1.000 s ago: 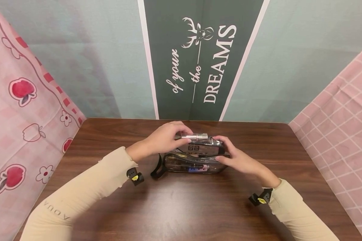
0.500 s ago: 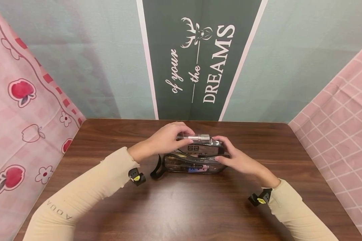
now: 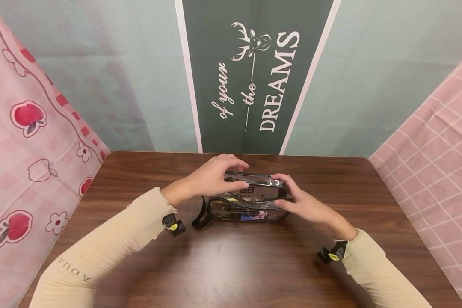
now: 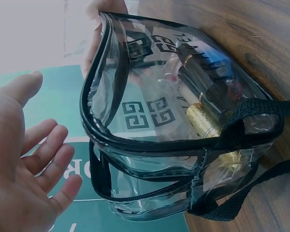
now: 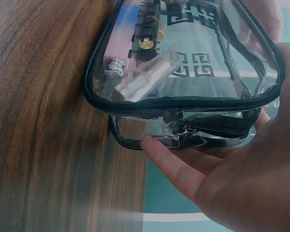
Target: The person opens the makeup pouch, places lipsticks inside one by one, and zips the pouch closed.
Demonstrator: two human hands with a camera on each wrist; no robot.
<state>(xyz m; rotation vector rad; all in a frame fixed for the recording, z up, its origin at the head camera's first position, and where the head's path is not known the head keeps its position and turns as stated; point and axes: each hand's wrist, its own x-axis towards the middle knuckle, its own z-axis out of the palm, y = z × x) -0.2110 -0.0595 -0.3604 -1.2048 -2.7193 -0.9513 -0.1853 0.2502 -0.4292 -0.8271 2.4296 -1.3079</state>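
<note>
A clear plastic cosmetic bag (image 3: 267, 204) with black piping stands on the table, its zip parted along the top. My right hand (image 3: 307, 204) grips the bag's right end between thumb and fingers. Over the left part of the opening is my left hand (image 3: 215, 174), fingers spread apart and holding nothing. Through the bag's wall, the left wrist view shows a gold tube (image 4: 202, 120) beside dark tubes (image 4: 205, 84). A pink and blue tube (image 5: 122, 38) and a clear, silvery tube (image 5: 152, 77) lie inside in the right wrist view.
The wooden table (image 3: 223, 265) extends around the bag. A black strap loop (image 3: 202, 216) hangs off the bag's left end. Behind stands a green cloth backdrop (image 3: 119, 85); pink cloths (image 3: 442, 128) flank both sides.
The clear, silvery tube that my left hand pinched above the bag has left its fingers and dropped into the bag. Those fingers have spread. My right hand keeps its place.
</note>
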